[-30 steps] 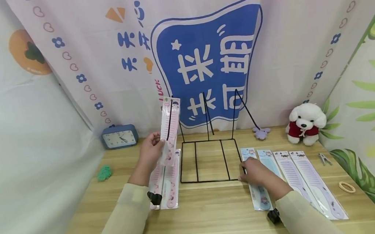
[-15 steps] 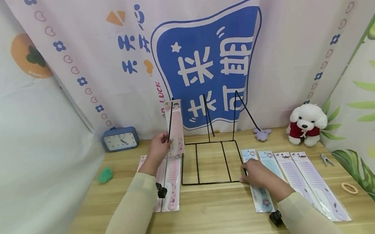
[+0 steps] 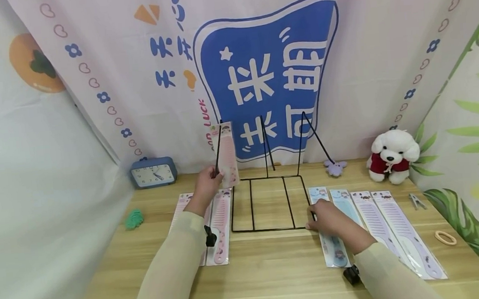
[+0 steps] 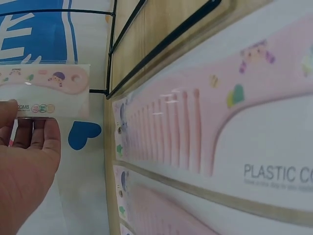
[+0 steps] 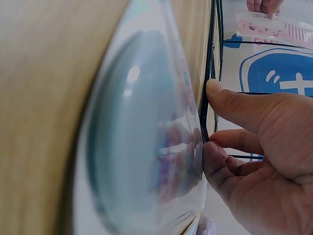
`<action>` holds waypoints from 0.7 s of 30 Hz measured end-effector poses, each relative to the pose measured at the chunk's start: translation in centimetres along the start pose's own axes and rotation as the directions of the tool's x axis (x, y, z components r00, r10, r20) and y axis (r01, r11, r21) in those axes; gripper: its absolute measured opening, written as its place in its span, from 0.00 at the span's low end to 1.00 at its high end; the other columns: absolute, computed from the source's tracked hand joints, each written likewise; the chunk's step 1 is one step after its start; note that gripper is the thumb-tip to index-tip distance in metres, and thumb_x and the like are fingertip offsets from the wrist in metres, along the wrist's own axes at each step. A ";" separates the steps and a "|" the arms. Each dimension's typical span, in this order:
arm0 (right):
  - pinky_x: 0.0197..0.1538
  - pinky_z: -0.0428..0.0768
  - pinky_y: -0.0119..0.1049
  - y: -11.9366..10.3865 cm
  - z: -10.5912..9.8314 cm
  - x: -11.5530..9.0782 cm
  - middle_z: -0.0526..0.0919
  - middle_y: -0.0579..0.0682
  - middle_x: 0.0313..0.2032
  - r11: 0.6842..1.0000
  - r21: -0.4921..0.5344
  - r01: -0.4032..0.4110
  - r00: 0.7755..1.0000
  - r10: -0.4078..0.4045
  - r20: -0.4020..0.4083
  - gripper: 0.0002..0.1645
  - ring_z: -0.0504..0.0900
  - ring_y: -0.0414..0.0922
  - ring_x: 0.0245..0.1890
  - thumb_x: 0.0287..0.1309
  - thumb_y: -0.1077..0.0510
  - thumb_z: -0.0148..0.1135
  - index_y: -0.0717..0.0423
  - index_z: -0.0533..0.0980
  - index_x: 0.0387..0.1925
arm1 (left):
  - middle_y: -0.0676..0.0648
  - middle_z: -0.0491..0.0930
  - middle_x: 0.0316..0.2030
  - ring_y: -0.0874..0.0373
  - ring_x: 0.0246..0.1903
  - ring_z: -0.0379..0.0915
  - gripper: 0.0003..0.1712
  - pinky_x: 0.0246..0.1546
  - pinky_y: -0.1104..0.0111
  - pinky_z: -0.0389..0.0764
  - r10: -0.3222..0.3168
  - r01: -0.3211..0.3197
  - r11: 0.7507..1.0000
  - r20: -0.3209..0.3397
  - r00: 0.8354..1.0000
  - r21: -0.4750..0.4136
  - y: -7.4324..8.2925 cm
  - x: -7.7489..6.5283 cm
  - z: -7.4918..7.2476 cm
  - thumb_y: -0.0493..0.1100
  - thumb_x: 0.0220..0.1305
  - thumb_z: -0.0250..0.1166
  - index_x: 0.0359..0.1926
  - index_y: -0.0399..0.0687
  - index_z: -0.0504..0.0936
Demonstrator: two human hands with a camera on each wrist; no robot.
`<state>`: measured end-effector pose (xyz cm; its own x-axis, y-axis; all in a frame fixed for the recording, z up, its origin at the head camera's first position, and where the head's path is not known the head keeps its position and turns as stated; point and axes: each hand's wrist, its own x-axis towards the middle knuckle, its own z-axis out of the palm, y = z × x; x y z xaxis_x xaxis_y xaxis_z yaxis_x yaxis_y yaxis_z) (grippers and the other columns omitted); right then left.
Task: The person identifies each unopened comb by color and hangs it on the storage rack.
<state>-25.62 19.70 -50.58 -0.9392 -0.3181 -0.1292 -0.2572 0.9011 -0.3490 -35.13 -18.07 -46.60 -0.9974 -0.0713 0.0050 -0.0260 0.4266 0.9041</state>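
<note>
My left hand [image 3: 207, 186] pinches a packaged pink comb [image 3: 226, 155] by its edge, thumb in front and fingers behind. The comb hangs upright at the left prong [image 3: 219, 146] of a black wire rack [image 3: 289, 202], its card top up by the prong's raised end. In the left wrist view the handle end of that comb [image 4: 73, 81] shows beside the fingers. My right hand [image 3: 326, 217] grips the rack's front right corner, thumb and fingers around the wire [image 5: 205, 117]. Beneath the left forearm lie two more packaged pink combs [image 3: 219, 231], flat on the table.
Right of the rack lie packaged blue combs [image 3: 345, 204] and purple combs [image 3: 406, 230]. Around them are a grey clip [image 3: 416, 201], a wooden ring [image 3: 445, 237], a plush dog [image 3: 392, 156] and a purple toy [image 3: 335, 168]. At left stand a blue clock [image 3: 153, 172] and a green item [image 3: 134, 219].
My left hand has moved right and slightly up, bringing the pink comb farther back along the left prong and straightening it. My right hand keeps its grip on the rack corner.
</note>
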 end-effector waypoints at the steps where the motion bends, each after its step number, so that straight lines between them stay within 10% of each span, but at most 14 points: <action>1: 0.62 0.85 0.58 0.0 0.0 0.0 0.84 0.69 0.58 1.000 -0.002 0.001 1.000 -0.001 0.002 0.33 0.84 0.60 0.59 0.66 0.51 0.79 0.68 0.82 0.63 | 0.35 0.85 0.57 0.46 0.53 0.78 0.10 0.57 0.54 0.81 -0.003 0.003 1.000 0.004 1.000 -0.001 0.0 0.0 0.0 0.40 0.83 0.60 0.51 0.36 0.82; 13: 0.62 0.85 0.57 -0.4 -0.1 -0.2 0.83 0.69 0.60 1.000 0.006 -0.029 0.999 0.029 0.016 0.33 0.83 0.59 0.59 0.67 0.51 0.79 0.68 0.81 0.65 | 0.31 0.81 0.66 0.38 0.68 0.77 0.19 0.72 0.47 0.79 0.058 -0.059 0.998 0.028 0.998 0.025 -1.1 -0.1 -1.2 0.41 0.83 0.61 0.65 0.33 0.80; 21: 0.58 0.85 0.56 -0.3 0.0 -0.1 0.84 0.67 0.57 1.000 -0.010 -0.014 1.000 0.014 0.009 0.31 0.84 0.59 0.57 0.66 0.52 0.79 0.66 0.82 0.63 | 0.31 0.79 0.67 0.36 0.68 0.75 0.26 0.72 0.44 0.76 -0.057 0.049 0.952 0.018 0.998 0.301 -2.4 -3.2 -5.5 0.44 0.81 0.61 0.71 0.35 0.75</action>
<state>-25.47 19.47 -50.49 -0.9405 -0.3082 -0.1427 -0.2463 0.9083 -0.3381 -31.53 -23.81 -46.43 -0.9954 -0.0793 -0.0541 -0.0935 0.6744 0.7324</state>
